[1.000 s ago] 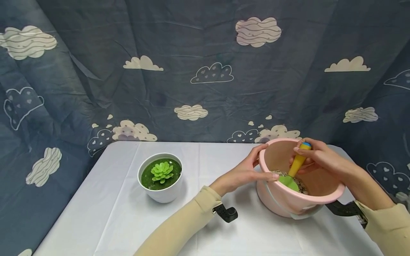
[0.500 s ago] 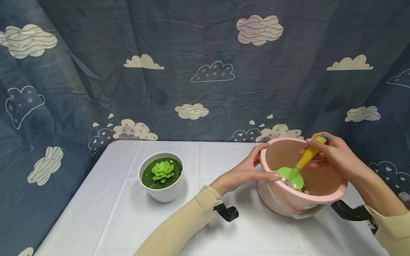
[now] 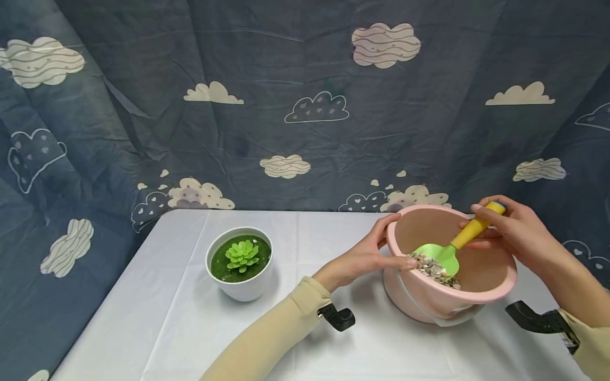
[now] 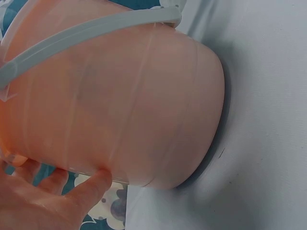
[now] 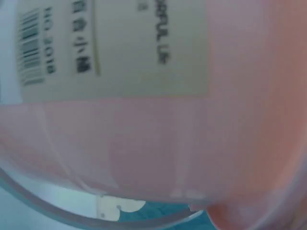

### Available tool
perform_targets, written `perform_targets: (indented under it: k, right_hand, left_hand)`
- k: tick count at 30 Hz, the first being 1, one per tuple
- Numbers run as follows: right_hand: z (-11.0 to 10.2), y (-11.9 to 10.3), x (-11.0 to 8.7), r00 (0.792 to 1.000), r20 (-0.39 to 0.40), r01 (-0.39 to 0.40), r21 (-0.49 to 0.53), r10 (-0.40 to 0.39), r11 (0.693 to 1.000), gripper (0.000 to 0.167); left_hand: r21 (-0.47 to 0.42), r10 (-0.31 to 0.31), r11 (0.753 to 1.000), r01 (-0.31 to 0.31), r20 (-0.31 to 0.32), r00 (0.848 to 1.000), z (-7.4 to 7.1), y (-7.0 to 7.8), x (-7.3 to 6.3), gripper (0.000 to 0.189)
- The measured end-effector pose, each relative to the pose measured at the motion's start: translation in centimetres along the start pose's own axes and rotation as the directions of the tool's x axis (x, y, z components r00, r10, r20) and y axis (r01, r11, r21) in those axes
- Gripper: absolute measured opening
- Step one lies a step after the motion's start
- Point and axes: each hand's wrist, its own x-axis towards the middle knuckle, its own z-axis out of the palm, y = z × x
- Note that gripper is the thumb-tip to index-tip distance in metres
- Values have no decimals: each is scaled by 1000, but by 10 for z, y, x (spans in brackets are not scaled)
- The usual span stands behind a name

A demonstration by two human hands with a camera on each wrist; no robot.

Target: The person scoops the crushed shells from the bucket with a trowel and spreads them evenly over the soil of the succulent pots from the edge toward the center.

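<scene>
A pink bucket stands at the right of the table, tipped slightly in the head view, with small pebbles or shell bits at its bottom. My left hand grips its left rim, thumb over the near edge and fingers on the outer wall; the left wrist view shows those fingers against the bucket's side. My right hand holds a toy shovel by its yellow handle. The shovel's green scoop is inside the bucket, low over the pebbles. In the right wrist view the bucket wall hides the shovel.
A white pot with a green succulent stands on the white-covered table, left of the bucket. The bucket's pale handle hangs down its side. A dark cloud-print curtain closes off the back.
My right hand has drawn rightward, and the shovel leans over more to the right. Its scoop has shifted slightly right, leaving more pebbles in sight. My left hand stays on the rim.
</scene>
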Motion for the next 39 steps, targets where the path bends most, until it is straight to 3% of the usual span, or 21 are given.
perform_targets:
  k: [5, 8, 12, 16, 19, 22, 26, 30, 32, 39]
  right_hand:
    - [-7, 8, -6, 998, -61, -17, -9, 17, 1000, 27]
    - [-9, 13, -9, 995, -96, -14, 92, 23, 996, 31]
    - [-10, 16, -13, 992, -123, 9, 276, 26, 961, 36]
    - [-10, 19, -16, 983, -182, 44, 350, 21, 936, 38]
    - [-7, 23, -18, 965, -261, 102, 379, 0, 920, 41]
    - [-3, 27, -21, 935, -355, 177, 402, -25, 898, 44]
    - [3, 31, -25, 890, -455, 267, 469, -29, 842, 46]
    - [7, 32, -28, 858, -513, 327, 518, -20, 790, 41]
    - [8, 32, -29, 849, -529, 347, 540, -11, 767, 39]
    - [11, 32, -33, 837, -548, 363, 563, 6, 743, 39]
  left_hand:
    - [0, 3, 1000, -3, -3, 1000, 1, 0, 0, 88]
    - [-5, 4, 1000, -4, -5, 1000, 1, -1, 1, 88]
    - [-9, 6, 1000, -6, -7, 1000, 0, -1, 0, 89]
    - [-11, 7, 1000, -7, -6, 1000, 0, -1, 0, 89]
    - [-7, 9, 1000, -9, -9, 1000, 1, -1, 0, 89]
    - [-1, 10, 1000, -10, -14, 1000, 1, -1, 0, 89]
    - [2, 11, 1000, -11, -15, 1000, 1, -1, 1, 89]
    - [3, 11, 1000, -11, -16, 1000, 2, -2, 2, 90]
    - [6, 10, 1000, -10, -13, 1000, 1, -2, 1, 90]
    - [50, -7, 999, 8, -16, 1000, -1, 2, 0, 89]
